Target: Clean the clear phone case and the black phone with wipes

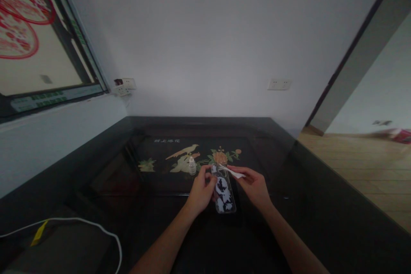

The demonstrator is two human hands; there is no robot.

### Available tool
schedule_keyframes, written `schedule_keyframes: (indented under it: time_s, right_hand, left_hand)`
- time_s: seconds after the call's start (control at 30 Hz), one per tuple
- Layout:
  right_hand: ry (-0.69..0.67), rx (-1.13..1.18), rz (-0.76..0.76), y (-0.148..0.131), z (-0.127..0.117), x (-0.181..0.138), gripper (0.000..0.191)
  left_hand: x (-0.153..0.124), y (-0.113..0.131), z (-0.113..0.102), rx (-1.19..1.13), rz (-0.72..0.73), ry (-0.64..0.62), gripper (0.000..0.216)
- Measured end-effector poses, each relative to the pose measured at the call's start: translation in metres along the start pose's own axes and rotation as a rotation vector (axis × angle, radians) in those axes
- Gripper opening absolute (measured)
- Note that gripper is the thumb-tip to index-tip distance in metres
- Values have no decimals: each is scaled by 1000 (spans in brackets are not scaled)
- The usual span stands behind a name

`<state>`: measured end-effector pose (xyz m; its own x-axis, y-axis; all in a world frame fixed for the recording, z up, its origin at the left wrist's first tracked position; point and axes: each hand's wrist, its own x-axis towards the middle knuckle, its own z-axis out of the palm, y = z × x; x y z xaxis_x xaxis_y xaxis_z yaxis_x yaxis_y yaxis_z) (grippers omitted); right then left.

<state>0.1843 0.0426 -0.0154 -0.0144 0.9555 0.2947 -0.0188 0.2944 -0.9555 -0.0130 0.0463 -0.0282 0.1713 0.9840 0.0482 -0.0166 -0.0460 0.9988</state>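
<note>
A clear phone case [224, 192] with a black-and-white pattern stands tilted above the dark table, its long side pointing toward me. My left hand [204, 188] is closed on its left edge, near the upper end. In my right hand [254, 185] a folded white tissue [236, 174] is pinched between thumb and fingers. The tissue's far end reaches the upper right part of the case, by the camera opening. A small clear bottle with a white cap [192, 166] stands upright just beyond my left hand.
The glossy black table [105, 184] carries a printed bird and flower picture [183, 152]. A white cable [80, 220] with a yellow tag [39, 233] curves across the lower left. Behind the table rises a wall with a socket [279, 84]; a window [41, 38] is at left.
</note>
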Motion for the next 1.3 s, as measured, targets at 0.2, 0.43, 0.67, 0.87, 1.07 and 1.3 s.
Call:
schedule_keyframes:
  time_s: [0.2,0.43,0.67,0.87,1.07,1.3]
  right_hand:
    - [-92,-78,-30,4,2,-3,19]
    - [-237,-152,153,-1,5,-7,27]
    - [-315,-71,226,-6,2,-9,24]
    - [-471,43,350,-6,-3,-12,26]
    - [-487,104,373,-7,-7,-9,33]
    - [-27,327,306,1,-7,4,42]
  left_hand:
    - [1,-1,-2,34,33,18,41]
    - [1,-2,-3,11,35,17,44]
    - [0,1,-3,-4,29,30,42]
    - [0,4,-5,63,90,86,35]
    - [4,-3,-5,78,75,88,35]
    - [12,-20,1,-199,-152,37,46]
